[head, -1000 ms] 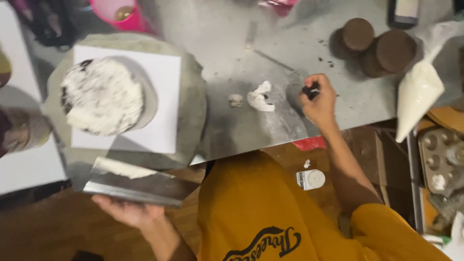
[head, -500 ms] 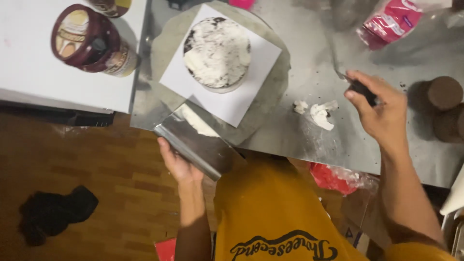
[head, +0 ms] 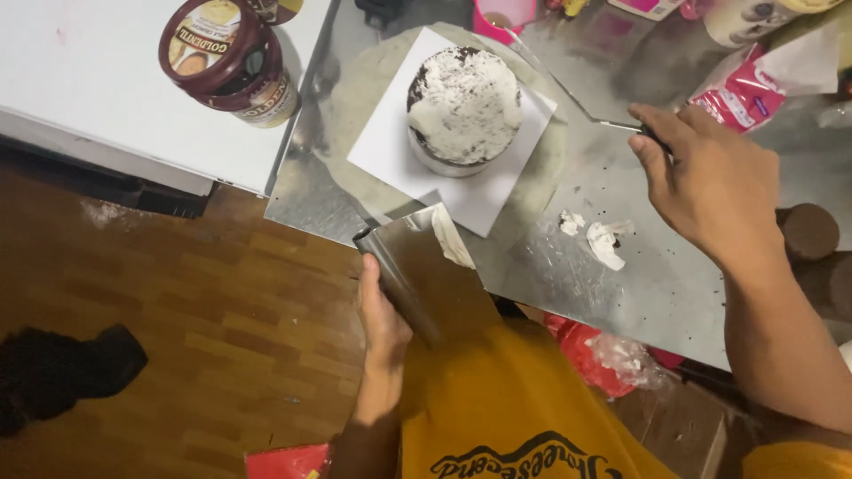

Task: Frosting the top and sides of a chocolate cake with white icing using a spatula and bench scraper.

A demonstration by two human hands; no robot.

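Stainless steel worktop [head: 621, 284] fills the upper right of the head view, wooden plank floor [head: 177, 337] below and left of it, white counter [head: 98, 98] at upper left with a round brown lidded tub [head: 229, 55] standing at its edge. On the steel sits a round turntable [head: 355, 177] with a white square card [head: 497, 191] on it, and the small round cake [head: 463, 111] stands on that card: dark sides, top covered in white cream with dark crumbs showing through. Your left hand [head: 383, 324] is closed around the rolled handle edge of a metal bench scraper [head: 417, 266]; the blade is tilted, sits just off the near edge of the worktop, close to the card's front corner, and carries a streak of white cream [head: 453, 239] on its upper part. Your right hand [head: 714, 182] is over the steel to the right of the cake, fingers curled shut on the dark handle of an offset spatula [head: 568, 89]; its thin blade runs up and left, ending just past the cake's upper right edge, can't tell if it touches. Cream blobs [head: 603, 239] lie on the steel between the turntable and your right wrist. Pink cup [head: 504, 16] behind the cake, red-and-white packet [head: 750, 89] at top right, round dark cake layers [head: 808, 231] at right edge, partly behind your forearm. Black cloth [head: 62, 372] lies on the floor at left. Yellow shirt [head: 515, 399] at bottom centre.
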